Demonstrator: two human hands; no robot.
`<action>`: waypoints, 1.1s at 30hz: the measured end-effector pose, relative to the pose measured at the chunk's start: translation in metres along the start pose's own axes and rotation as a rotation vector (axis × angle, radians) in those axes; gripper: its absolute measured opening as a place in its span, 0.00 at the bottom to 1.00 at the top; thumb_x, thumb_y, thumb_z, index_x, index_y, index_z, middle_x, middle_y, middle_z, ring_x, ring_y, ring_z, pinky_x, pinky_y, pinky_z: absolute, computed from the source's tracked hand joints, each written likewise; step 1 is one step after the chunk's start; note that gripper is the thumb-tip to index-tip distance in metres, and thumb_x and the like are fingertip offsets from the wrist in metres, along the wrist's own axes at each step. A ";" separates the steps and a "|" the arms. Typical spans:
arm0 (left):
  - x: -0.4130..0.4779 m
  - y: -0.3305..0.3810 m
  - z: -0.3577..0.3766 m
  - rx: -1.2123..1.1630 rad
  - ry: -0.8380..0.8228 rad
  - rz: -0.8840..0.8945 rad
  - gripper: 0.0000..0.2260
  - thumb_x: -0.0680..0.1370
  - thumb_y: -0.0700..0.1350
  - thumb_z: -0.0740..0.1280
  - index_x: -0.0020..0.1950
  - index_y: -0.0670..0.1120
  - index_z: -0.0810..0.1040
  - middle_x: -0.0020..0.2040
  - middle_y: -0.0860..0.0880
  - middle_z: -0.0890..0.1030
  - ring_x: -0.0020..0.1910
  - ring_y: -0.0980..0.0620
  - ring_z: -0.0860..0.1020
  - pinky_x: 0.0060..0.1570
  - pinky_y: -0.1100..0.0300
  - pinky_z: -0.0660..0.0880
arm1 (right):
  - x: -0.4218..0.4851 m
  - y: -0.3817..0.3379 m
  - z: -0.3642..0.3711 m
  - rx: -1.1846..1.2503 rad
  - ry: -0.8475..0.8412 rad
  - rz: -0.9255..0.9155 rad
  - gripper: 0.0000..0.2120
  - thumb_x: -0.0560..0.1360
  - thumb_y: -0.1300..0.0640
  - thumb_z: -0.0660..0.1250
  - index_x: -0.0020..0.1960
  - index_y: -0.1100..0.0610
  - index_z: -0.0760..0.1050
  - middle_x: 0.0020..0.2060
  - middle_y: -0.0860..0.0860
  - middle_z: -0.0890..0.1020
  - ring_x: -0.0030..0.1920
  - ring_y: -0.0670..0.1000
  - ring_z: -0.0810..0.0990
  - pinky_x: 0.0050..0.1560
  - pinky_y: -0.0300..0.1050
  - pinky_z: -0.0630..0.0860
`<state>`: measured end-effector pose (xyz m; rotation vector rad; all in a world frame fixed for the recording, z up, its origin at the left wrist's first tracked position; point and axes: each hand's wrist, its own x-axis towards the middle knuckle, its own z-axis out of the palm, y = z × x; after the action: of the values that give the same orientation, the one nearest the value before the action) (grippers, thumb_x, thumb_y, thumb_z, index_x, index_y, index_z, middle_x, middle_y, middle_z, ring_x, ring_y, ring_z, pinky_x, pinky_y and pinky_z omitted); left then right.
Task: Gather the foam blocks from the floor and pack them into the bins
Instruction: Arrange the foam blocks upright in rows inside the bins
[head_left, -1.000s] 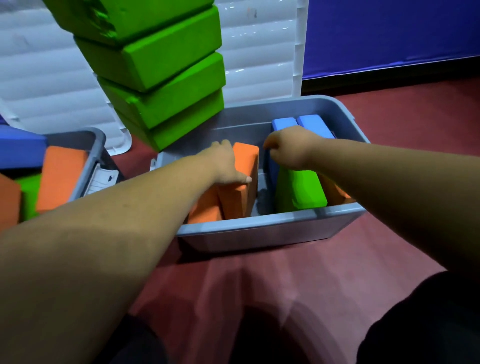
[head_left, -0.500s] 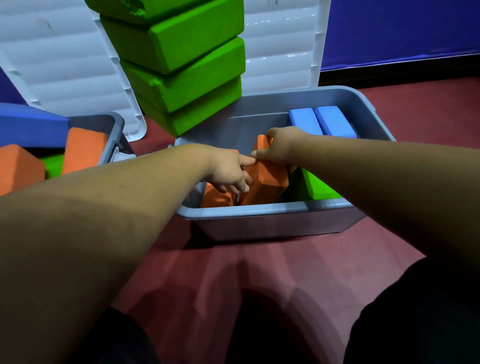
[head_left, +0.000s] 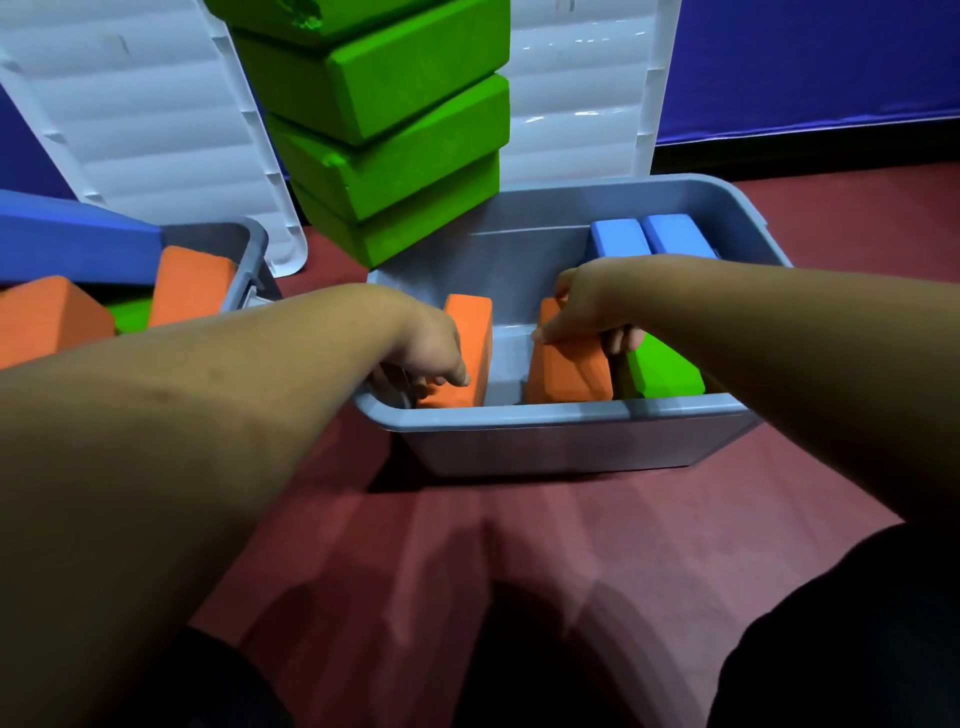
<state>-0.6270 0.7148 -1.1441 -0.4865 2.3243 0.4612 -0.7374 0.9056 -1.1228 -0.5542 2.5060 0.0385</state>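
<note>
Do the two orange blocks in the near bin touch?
No, bare bin floor shows between the left block and the right block.

I count two grey bins, the right bin (head_left: 571, 441) and the left bin (head_left: 244, 244), and two white lids (head_left: 156, 130). Green foam blocks (head_left: 395, 171) make six in sight: four stacked and one in each bin. Orange foam blocks (head_left: 192, 286) make four: the left orange block (head_left: 475, 327) and the right orange block (head_left: 566, 374) in the right bin, and two more in the left. There are two light blue blocks (head_left: 618, 239) and one darker blue block (head_left: 67, 244).
</note>
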 end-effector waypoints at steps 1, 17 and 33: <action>0.001 0.000 0.000 0.017 -0.003 -0.019 0.19 0.79 0.55 0.73 0.62 0.42 0.82 0.51 0.41 0.87 0.48 0.39 0.87 0.53 0.38 0.84 | -0.001 0.000 -0.001 -0.023 0.016 -0.015 0.36 0.73 0.32 0.71 0.71 0.54 0.69 0.46 0.61 0.84 0.38 0.59 0.87 0.43 0.56 0.86; 0.040 0.014 0.017 0.090 -0.068 -0.227 0.37 0.78 0.63 0.73 0.72 0.34 0.71 0.60 0.34 0.80 0.44 0.38 0.84 0.40 0.48 0.82 | 0.009 0.004 -0.002 -0.133 0.262 -0.115 0.33 0.78 0.30 0.61 0.71 0.54 0.75 0.65 0.57 0.79 0.64 0.61 0.77 0.63 0.52 0.73; 0.015 0.049 0.001 0.236 0.489 -0.156 0.34 0.76 0.66 0.67 0.70 0.41 0.77 0.68 0.39 0.78 0.65 0.37 0.78 0.59 0.49 0.77 | 0.009 0.018 -0.008 -0.159 0.285 -0.160 0.24 0.81 0.38 0.61 0.62 0.56 0.81 0.56 0.57 0.82 0.58 0.60 0.79 0.57 0.50 0.76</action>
<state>-0.6596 0.7546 -1.1462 -0.7205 2.7298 -0.0165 -0.7559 0.9176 -1.1226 -0.8781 2.7401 0.1049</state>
